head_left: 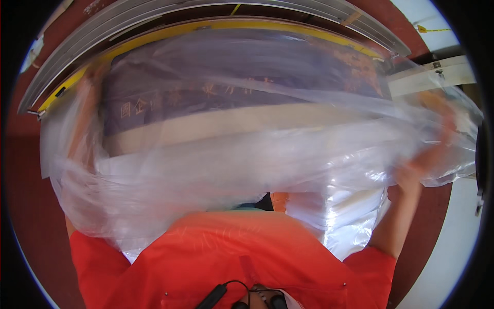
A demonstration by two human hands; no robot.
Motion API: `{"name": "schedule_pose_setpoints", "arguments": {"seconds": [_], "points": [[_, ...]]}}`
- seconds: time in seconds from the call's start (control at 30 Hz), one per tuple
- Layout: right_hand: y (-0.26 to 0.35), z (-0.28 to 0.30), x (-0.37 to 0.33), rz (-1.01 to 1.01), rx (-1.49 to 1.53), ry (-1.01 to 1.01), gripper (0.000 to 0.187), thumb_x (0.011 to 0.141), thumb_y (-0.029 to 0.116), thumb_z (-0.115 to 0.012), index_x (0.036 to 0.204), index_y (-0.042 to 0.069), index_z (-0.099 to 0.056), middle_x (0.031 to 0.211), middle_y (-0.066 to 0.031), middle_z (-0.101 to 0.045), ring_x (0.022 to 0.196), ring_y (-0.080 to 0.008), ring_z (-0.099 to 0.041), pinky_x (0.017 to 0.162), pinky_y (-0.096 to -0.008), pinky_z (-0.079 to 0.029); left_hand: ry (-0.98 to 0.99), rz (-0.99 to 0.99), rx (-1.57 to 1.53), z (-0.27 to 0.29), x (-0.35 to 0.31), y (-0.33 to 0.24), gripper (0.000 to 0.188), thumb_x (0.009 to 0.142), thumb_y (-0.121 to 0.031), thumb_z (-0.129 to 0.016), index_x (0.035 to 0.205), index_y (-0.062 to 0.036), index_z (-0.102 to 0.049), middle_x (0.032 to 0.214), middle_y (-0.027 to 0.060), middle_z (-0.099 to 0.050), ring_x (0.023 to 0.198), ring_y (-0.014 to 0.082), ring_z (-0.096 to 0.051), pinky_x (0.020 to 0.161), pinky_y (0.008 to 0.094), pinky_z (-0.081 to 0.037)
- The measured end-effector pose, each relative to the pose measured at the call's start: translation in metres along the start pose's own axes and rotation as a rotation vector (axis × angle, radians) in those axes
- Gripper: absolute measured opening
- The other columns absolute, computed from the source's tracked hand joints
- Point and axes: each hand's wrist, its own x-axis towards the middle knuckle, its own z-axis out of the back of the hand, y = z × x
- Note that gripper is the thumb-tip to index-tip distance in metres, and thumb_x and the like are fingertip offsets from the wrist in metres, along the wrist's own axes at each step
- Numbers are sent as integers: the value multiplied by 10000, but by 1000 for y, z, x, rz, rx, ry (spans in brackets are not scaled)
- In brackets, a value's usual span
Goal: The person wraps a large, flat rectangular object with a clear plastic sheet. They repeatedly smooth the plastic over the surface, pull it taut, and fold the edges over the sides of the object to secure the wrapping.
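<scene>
A large sheet of clear plastic film [216, 165] stretches between my raised arms and billows across my front. Beneath it lies a wide, flat dark purple panel [190, 62] with gold characters, a gold pattern at its right end and a beige band [247, 119] along its near side. My left hand [96, 77] shows through the film at the panel's far left corner. Off the panel's right end, my right hand [437, 105] is among bunched film. Both hands are smeared by motion, and their fingers cannot be made out.
Behind the panel runs a yellow edge [226, 24], with long grey metal rails [154, 19] beyond it. White boards [437, 72] stand at the right. Red-brown floor [23, 180] shows at the left. More shiny film [350, 221] hangs near my body.
</scene>
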Motion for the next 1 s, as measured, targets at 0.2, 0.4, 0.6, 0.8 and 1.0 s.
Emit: {"name": "schedule_pose_setpoints", "arguments": {"seconds": [0.2,0.4,0.6,0.8,1.0], "points": [[-222,-35,-142,-547,-343,731,524,822,356,-410,1258,97,-275,1275,-130,-301,1189,-301,-248,962,-391,-208,8,78,113,41,11,181,288,792,-287,-436,944,-64,-538,912,168,-555,824,319,-538,696,361,-423],[-185,-105,-99,-441,-461,680,521,832,386,-387,1249,86,-296,1262,-134,-316,1171,-303,-273,965,-339,-213,-73,394,380,99,-36,318,282,792,-279,-433,954,-72,-534,933,161,-550,821,316,-540,694,365,-426],[-125,-158,-21,-516,-652,953,481,840,371,-392,1251,134,-316,1290,-98,-300,1194,-258,-266,974,-286,-197,-110,261,604,72,-43,295,283,784,-277,-449,984,-90,-522,968,133,-541,816,298,-546,681,376,-436],[-155,-189,24,-457,-492,1135,428,840,261,-422,1177,-1,-382,1181,-172,-419,1079,-266,-422,909,-324,-310,-183,464,349,81,-36,186,296,798,-353,-418,831,-76,-519,840,160,-573,816,323,-535,673,418,-408],[221,-200,87,-347,937,838,193,749,167,-570,912,72,-532,818,-26,-519,751,-98,-495,669,-214,-404,-218,517,310,84,-51,178,342,781,-392,-402,834,-82,-538,865,149,-581,839,322,-537,699,403,-416]]}}
